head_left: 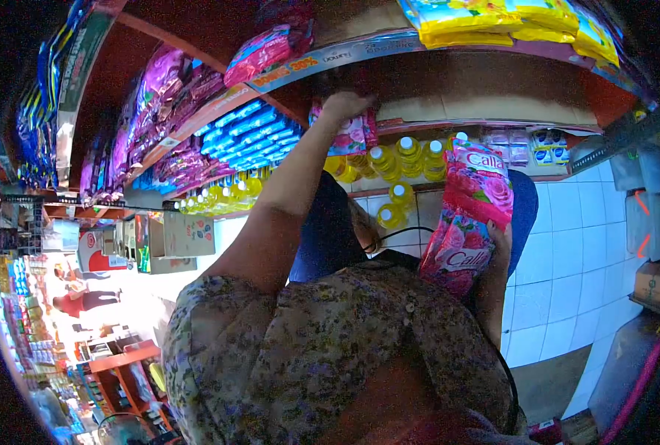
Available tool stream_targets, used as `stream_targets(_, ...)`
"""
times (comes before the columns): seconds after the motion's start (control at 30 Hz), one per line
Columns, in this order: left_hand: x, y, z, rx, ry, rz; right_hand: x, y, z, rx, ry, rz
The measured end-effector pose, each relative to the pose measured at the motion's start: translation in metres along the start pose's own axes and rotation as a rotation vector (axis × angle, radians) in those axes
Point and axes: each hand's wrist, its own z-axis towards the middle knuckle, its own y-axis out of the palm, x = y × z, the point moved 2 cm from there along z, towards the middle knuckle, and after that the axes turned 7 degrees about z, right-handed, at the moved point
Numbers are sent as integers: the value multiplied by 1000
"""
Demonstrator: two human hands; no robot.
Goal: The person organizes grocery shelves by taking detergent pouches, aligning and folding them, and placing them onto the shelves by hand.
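Observation:
My left hand (347,107) reaches into a shelf bay, its fingers stretched out over the top of a pink floral pack (357,135). Shadow blurs the fingertips. In front of my body, my right hand (500,243) is closed around the edge of pink Calla packs (467,215) with rose pictures. One pack stands above the other, both tilted, and they rest near my knee.
Several yellow bottles (408,157) stand under the shelf, two of them on the tiled floor (560,252). Blue packs (248,133) fill the bay to the left. Yellow packs (508,22) lie on the shelf above. A person (78,300) is in the far left background.

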Motion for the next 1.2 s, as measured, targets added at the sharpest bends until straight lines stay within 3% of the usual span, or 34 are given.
stream_targets(0.2,-21,4,33,128,107,-315,-2,9,-5,28,-8,-18)
stream_targets(0.53,-28,-5,47,484,192,-312,4,-8,6,-169,-94,-17)
stream_targets(0.73,-35,4,48,770,228,-228,3,-5,3,-139,-95,25)
stream_targets(0.83,-30,7,25,976,316,-196,7,-14,8,-122,-105,-13)
stream_targets(0.87,-21,-6,-11,763,257,-306,8,-15,8,-117,-95,-19)
stream_targets(0.93,-13,-6,-53,728,370,-427,7,-16,8,-142,-83,-6)
stream_targets(1.0,-12,-1,-80,976,465,-279,6,-9,6,-144,-81,41)
stream_targets(1.03,-14,5,-100,1225,551,-197,7,-11,6,-117,-84,37)
stream_targets(1.2,-38,38,-134,1263,439,-403,6,-8,4,-86,-74,35)
